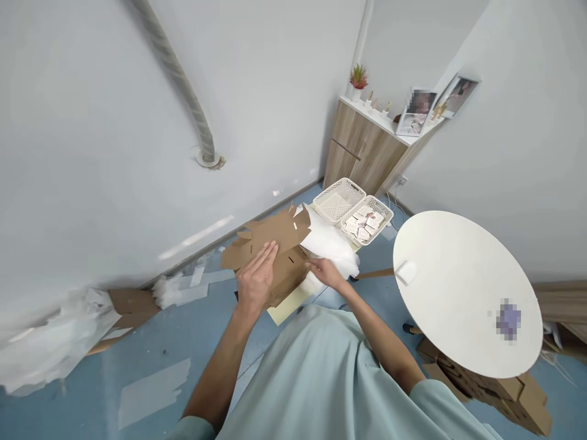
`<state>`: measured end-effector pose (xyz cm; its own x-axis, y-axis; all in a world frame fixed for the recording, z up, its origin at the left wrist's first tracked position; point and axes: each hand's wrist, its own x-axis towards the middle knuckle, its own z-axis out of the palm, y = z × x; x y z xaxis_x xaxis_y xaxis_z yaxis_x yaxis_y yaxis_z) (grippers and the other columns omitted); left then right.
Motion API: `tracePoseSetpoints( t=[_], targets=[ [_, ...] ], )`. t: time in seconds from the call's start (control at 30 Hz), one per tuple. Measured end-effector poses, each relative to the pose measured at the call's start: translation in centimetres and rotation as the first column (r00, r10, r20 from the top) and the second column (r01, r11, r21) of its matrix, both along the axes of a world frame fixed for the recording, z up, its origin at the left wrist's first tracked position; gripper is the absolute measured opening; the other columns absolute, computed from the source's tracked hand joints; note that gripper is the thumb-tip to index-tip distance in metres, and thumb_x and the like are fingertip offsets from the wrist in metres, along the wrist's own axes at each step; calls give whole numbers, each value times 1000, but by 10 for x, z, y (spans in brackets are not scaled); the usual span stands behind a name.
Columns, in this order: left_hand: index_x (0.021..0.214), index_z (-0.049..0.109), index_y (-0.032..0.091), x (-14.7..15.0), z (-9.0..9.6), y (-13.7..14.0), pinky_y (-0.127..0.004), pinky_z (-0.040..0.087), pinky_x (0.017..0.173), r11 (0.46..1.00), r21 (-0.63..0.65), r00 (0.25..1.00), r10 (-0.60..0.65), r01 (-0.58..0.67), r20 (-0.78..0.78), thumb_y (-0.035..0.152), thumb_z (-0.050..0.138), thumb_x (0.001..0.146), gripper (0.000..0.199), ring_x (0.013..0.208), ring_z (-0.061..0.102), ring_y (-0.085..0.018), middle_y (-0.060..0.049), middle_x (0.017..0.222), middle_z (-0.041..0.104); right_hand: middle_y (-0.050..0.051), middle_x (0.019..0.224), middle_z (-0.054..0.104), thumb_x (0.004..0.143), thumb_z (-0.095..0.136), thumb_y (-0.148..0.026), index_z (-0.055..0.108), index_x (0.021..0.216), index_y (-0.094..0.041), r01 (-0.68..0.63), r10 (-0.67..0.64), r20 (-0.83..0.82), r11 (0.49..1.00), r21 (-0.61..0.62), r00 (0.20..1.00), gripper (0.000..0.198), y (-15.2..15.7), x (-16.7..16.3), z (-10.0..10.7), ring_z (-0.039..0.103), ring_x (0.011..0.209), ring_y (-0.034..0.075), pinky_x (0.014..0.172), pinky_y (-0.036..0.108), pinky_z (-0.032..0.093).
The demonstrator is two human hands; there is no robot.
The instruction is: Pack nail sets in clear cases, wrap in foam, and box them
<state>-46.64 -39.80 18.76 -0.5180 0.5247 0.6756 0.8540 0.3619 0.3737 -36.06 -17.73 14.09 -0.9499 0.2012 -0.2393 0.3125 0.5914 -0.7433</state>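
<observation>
The cardboard [270, 229] lies on the pale yellow counter [288, 307], straight ahead of the person. It shows two brown layers, the upper one set a little farther off, with notched flaps along its ends; whether they are one piece or two, I cannot tell. The lower layer has a small dark slot.

The left hand [257, 275] rests flat on the cardboard, its fingers straight and together, gripping nothing. The right hand [326, 271] is at the right edge of the lower layer, fingers bent, the tips at the edge; whether they pinch it, I cannot tell.

White wrap [328, 241] lies in a soft heap just right of the cardboard, behind the right hand. Beyond it two white baskets stand side by side: the left basket [333, 208] shows its bare perforated bottom, and the right basket [387, 215] holds a loose pile of small white packets [364, 224].

Behind the baskets, in the corner, is a wooden cabinet [358, 146] with a plant [358, 78] and a picture [416, 112] on top. To the right stands a white round table [458, 256], with brown boxes [518, 403] on the blue floor [215, 324] by it.
</observation>
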Motion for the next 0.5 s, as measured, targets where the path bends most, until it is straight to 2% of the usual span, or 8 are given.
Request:
tracePoseSetpoints(
  t=[0.03, 0.1, 0.17, 0.27, 0.37, 0.5],
  targets=[
    [158, 53, 27, 1, 6, 8, -40, 58, 114, 999, 0, 999, -40, 40, -27, 11, 35, 109, 55, 134, 67, -22, -6, 142, 71, 6, 101, 81, 108, 46, -44, 79, 105, -20, 109, -116, -98, 991, -74, 988, 41, 14, 12, 15, 74, 92, 23, 85, 30, 54],
    [161, 48, 27, 4, 14, 28, -39, 58, 113, 991, -7, 988, -134, 134, -75, 10, 35, 109, 57, 134, 66, -21, -6, 142, 71, 7, 95, 80, 105, 49, -57, 80, 102, -19, 307, -345, -224, 933, -187, 911, 48, 41, 40, 48, 72, 87, 22, 81, 31, 54],
    [163, 45, 27, 10, 19, 54, -39, 58, 112, 969, -19, 963, -248, 247, -106, 8, 34, 109, 58, 136, 64, -21, -6, 142, 70, 8, 92, 79, 98, 59, -64, 80, 97, -18, 479, -530, -285, 847, -230, 799, 51, 64, 71, 80, 70, 83, 22, 77, 30, 52],
    [164, 44, 24, 24, 20, 100, -41, 56, 114, 901, -42, 892, -434, 432, -126, 8, 32, 109, 58, 140, 60, -22, -8, 145, 68, 7, 87, 77, 89, 69, -68, 81, 91, -17, 659, -705, -310, 708, -254, 638, 52, 90, 119, 115, 63, 74, 19, 69, 29, 49],
    [164, 43, 22, 49, 15, 147, -42, 54, 117, 801, -73, 793, -599, 594, -112, 9, 29, 110, 58, 143, 58, -23, -9, 147, 66, 7, 84, 77, 82, 76, -68, 81, 88, -17, 779, -823, -285, 562, -277, 492, 51, 107, 165, 125, 60, 71, 18, 66, 29, 47],
    [166, 40, 22, 94, 4, 204, -43, 52, 120, 657, -131, 656, -752, 742, -59, 9, 25, 110, 59, 145, 54, -23, -9, 150, 63, 7, 79, 75, 82, 75, -65, 78, 81, -18, 871, -915, -239, 389, -302, 326, 47, 127, 229, 110, 61, 71, 20, 66, 31, 49]
  ],
)
